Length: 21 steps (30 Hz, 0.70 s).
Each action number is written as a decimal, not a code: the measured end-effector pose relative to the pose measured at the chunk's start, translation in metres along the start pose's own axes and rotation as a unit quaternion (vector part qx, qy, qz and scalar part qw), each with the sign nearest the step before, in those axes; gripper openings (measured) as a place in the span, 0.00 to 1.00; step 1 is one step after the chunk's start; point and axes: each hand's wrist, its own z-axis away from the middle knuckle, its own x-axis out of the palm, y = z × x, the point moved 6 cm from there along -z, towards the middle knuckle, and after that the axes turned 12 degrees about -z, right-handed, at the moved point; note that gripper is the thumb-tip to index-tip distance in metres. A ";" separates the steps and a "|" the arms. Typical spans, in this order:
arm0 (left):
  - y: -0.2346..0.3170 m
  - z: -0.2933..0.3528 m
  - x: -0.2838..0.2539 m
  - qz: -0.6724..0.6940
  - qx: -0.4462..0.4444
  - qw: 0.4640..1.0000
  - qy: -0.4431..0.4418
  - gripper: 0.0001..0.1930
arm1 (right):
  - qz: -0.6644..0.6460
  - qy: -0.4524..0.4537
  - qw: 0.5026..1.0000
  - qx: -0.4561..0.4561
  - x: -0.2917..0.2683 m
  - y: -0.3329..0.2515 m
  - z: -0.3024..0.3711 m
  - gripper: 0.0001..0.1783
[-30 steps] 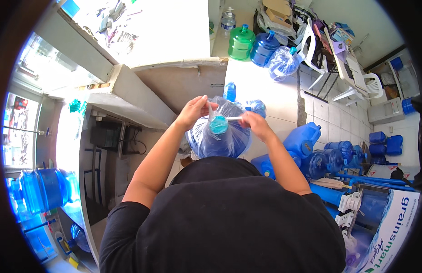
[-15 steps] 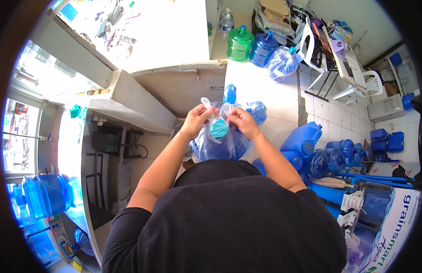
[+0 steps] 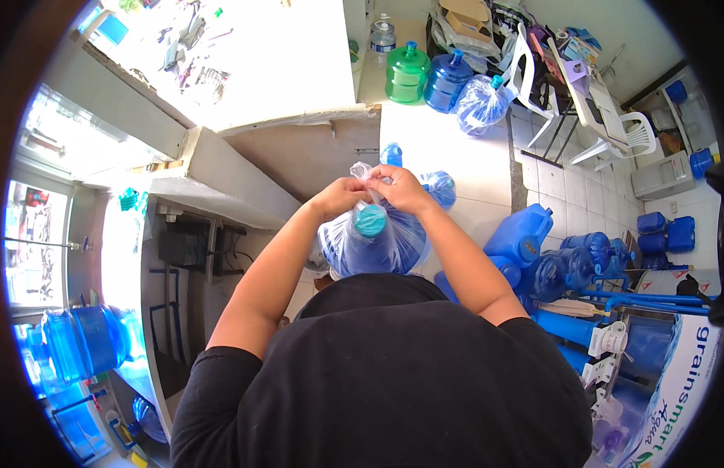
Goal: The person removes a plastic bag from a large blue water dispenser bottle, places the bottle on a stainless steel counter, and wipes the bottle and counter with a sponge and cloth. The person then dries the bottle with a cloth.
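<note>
A large blue water jug [image 3: 350,256] with a teal cap [image 3: 369,221] stands upright in front of my body, wrapped in a clear plastic bag [image 3: 401,232]. Beyond the cap, my left hand [image 3: 342,196] pinches the gathered top of the bag. Close against it, my right hand [image 3: 401,189] is closed on the same bunched plastic, fingers bent. A tuft of the bag sticks up between the two hands. My body hides the jug's lower part.
Just beyond stand a small blue bottle [image 3: 391,154] and a bagged jug [image 3: 440,189]. Farther off are a green jug [image 3: 408,74], a blue jug [image 3: 447,82] and another bagged jug [image 3: 483,105]. Blue containers [image 3: 518,238] crowd my right; a low wall [image 3: 229,175] runs at left.
My hands have come together, drawing the two separate ends of the bag into one bunch beyond the cap. The bag now lies tighter over the cap.
</note>
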 end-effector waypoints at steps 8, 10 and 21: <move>-0.021 -0.003 -0.003 0.015 -0.015 0.997 0.068 0.13 | -0.204 0.029 0.971 0.124 -0.008 0.024 0.013 0.12; -0.021 -0.005 -0.004 0.014 -0.011 0.994 0.104 0.16 | -0.165 0.023 0.980 0.111 -0.013 0.027 0.019 0.09; -0.008 0.013 -0.005 0.000 -0.082 0.989 0.126 0.41 | -0.099 0.041 0.989 0.104 -0.002 0.035 0.012 0.08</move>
